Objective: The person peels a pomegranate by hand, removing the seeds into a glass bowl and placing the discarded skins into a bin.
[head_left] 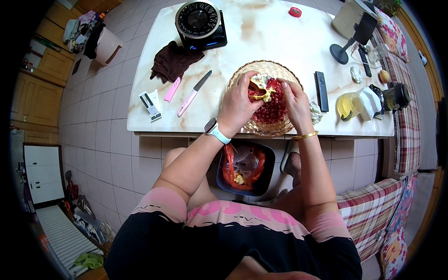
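Over a clear amber bowl (pixel 242 68), my left hand (pixel 240 101) is closed around a piece of pomegranate (pixel 267 94) with yellowish rind and pale membrane. On its other side my right hand (pixel 296 102) has its thumb and fingers bent against the fruit's red seeds; part of those fingers is hidden. Loose pomegranate seeds (pixel 271 113) lie heaped in the bowl below. Left of the bowl, a pink-handled knife (pixel 194 94) rests on the marble-patterned table (pixel 224 60), beside its pink sheath (pixel 172 89).
A black fan-like device (pixel 200 25) and a dark brown cloth (pixel 173 61) sit at the back left. To the right are a black remote (pixel 321 91), a phone stand (pixel 343 51) and a jug of yellow liquid (pixel 349 106). Under the table edge stands a bin (pixel 268 175) lined with a red bag.
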A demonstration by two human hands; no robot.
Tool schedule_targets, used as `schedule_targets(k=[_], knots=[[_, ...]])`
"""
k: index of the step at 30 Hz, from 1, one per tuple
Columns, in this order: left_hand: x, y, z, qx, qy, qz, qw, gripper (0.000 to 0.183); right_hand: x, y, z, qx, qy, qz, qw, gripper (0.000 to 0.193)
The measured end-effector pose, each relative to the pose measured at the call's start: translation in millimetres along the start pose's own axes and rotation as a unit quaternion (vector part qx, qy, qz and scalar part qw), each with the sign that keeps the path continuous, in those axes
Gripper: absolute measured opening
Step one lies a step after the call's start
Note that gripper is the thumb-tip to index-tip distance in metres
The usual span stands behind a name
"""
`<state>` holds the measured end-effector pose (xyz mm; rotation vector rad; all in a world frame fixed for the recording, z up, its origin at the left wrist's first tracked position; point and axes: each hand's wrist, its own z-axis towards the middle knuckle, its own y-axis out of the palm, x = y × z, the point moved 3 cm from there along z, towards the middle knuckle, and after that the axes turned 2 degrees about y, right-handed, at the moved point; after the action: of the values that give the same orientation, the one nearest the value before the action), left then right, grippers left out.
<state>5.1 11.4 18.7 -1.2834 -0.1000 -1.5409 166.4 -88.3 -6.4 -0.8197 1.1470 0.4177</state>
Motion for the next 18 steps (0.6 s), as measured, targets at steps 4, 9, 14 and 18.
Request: schedule_targets(k=[4, 9, 14, 18], knots=[[1, 0, 0, -0.001, 0.007, 0.01, 1.0, 0.068, -12, -3, -1, -0.004, -0.04, 0.007, 0.999, 0.032], [1, 3, -1, -0.015, -0.013, -0.031, 0.999, 0.067, -20, 1, -6, -0.057, 0.012, 0.058, 0.997, 0.031], [-18, 15, -1, -0.038, -0.186, -0.417, 0.889, 0.057, -17, -4, -1, -0.039, 0.005, 0.13, 0.991, 0.03], [-15, 16, -2, -0.065, -0.254, -0.536, 0.803, 0.063, -17, -1, -4, -0.028, -0.023, 0.111, 0.993, 0.029]])
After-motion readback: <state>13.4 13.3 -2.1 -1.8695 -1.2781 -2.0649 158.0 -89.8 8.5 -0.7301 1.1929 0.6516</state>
